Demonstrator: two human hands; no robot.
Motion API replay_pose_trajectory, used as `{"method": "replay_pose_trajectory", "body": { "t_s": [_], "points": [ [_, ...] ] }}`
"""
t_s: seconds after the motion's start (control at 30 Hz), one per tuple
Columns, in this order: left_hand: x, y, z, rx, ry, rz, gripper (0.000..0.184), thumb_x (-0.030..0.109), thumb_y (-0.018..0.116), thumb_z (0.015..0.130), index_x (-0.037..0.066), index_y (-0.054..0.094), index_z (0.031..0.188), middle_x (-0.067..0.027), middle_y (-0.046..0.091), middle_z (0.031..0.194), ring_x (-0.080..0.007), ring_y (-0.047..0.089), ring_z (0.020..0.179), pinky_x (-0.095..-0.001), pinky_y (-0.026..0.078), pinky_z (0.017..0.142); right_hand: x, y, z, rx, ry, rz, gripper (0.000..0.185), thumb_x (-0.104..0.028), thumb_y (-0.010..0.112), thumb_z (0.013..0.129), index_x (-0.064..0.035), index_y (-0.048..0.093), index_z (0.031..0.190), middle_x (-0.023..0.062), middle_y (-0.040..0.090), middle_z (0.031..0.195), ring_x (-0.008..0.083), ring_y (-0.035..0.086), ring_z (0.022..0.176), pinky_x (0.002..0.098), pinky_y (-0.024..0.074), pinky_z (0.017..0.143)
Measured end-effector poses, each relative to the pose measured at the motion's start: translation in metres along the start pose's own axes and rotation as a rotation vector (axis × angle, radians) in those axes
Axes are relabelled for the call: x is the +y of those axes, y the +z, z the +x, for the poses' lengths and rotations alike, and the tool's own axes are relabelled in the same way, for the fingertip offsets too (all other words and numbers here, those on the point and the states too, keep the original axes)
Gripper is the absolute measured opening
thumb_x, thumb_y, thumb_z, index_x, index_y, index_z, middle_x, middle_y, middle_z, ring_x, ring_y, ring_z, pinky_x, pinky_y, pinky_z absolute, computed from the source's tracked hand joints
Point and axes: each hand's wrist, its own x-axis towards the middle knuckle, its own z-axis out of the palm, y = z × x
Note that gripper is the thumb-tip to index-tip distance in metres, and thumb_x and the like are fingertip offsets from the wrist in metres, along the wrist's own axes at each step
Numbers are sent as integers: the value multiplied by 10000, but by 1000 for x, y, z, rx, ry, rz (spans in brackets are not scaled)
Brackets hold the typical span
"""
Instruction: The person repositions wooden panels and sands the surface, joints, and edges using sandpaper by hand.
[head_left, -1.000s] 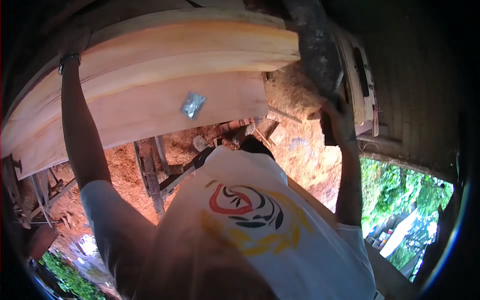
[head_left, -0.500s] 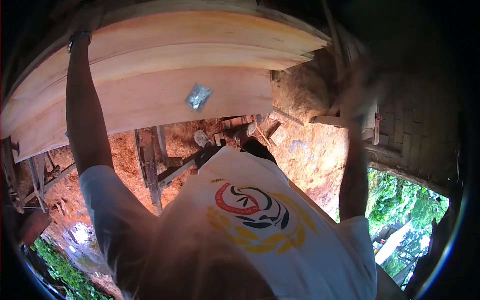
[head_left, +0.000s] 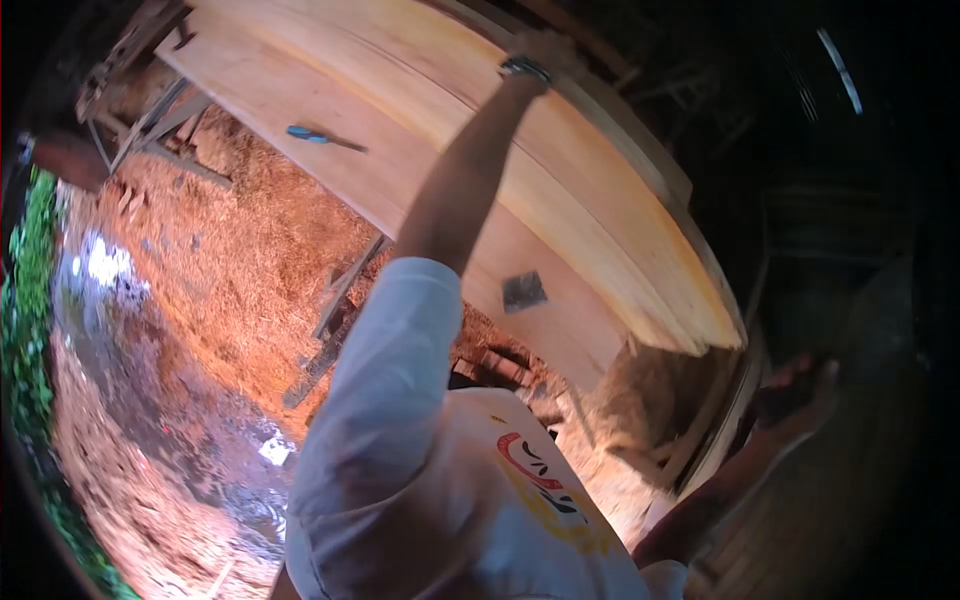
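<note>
Long boards [head_left: 590, 205]: we see yellow and orange, with thin brown stripes running along them.
Flat board [head_left: 565, 260]: we see soft pink and tan.
Tool [head_left: 327, 138]: we see a bright blue handle and a brown end.
Little packet [head_left: 523, 292]: we see dark grey.
Shirt [head_left: 390, 350]: we see white, with a red, black and yellow picture.
Wristband [head_left: 526, 68]: we see dark and silvery bits.
Ground [head_left: 250, 250], left of the middle: we see orange, all speckled.
Leaves [head_left: 35, 240], left edge: we see bright green.
</note>
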Motion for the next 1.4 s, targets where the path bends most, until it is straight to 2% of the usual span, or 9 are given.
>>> {"method": "replay_pose_trajectory", "body": {
  "t_s": [0.17,0.33,0.5,0.63,0.77,0.9,1.07,1.2,1.4],
  "points": [
    [22,-50,-5,-176,-207,-119,374,404,584,934,119,805,1033,-151,779,1051,-328,748,1009,-465,584,856,-98,165,107,13,-504,135,428,-289,534,1063,-68,589,1425,98,704,1074,188,669,858,365,574,773],
    [28,-65,-10,-205,-255,-197,348,356,588,908,128,809,1050,-125,784,1069,-312,755,1017,-454,580,829,-115,406,126,-84,-584,222,394,-297,600,1007,-57,611,1319,106,708,1017,209,680,807,392,579,741],
    [18,-26,-1,-82,-262,-245,276,323,616,912,138,808,987,-98,784,961,-292,757,947,-460,577,786,5,596,58,-235,-619,-289,370,-305,665,950,-47,633,1213,113,711,960,231,691,756,420,584,709],
    [21,-56,-8,-172,-278,-236,222,299,635,917,162,803,961,-75,779,941,-270,750,917,-469,563,787,79,649,-46,-854,-504,-626,359,-311,717,905,-38,651,1128,118,714,915,248,700,716,442,588,683],
    [29,-37,-10,-174,-264,-230,218,290,635,913,164,803,973,-76,780,977,-268,747,952,-465,555,807,72,681,-112,-1589,167,-402,356,-317,769,860,-29,668,1044,124,717,869,265,709,675,464,592,657],
    [24,-27,-11,-181,-271,-222,216,280,635,909,166,803,984,-77,781,1013,-266,743,987,-460,548,828,10,642,-125,-1458,266,-139,325,-301,743,858,-2,640,934,131,683,809,258,651,571,473,569,606],
    [23,-24,4,-168,-292,-226,215,268,635,905,169,802,998,-77,782,1058,-263,739,1031,-454,538,854,-56,593,-63,-993,-234,-65,365,-334,699,896,14,637,984,145,675,840,239,679,647,424,562,578],
    [24,-42,0,-218,-318,-253,246,286,631,910,165,803,1038,-76,781,1094,-265,737,1056,-482,533,895,-72,650,-22,-555,-473,170,381,-335,694,905,21,625,1020,145,663,838,231,679,662,410,558,562],
    [27,-19,-2,-178,-276,-254,243,265,624,915,149,801,1034,-90,779,1079,-272,740,1029,-466,534,876,92,688,-36,-607,-515,-636,407,-336,687,917,32,608,1074,146,646,834,219,679,684,389,552,537]
  ]
}}
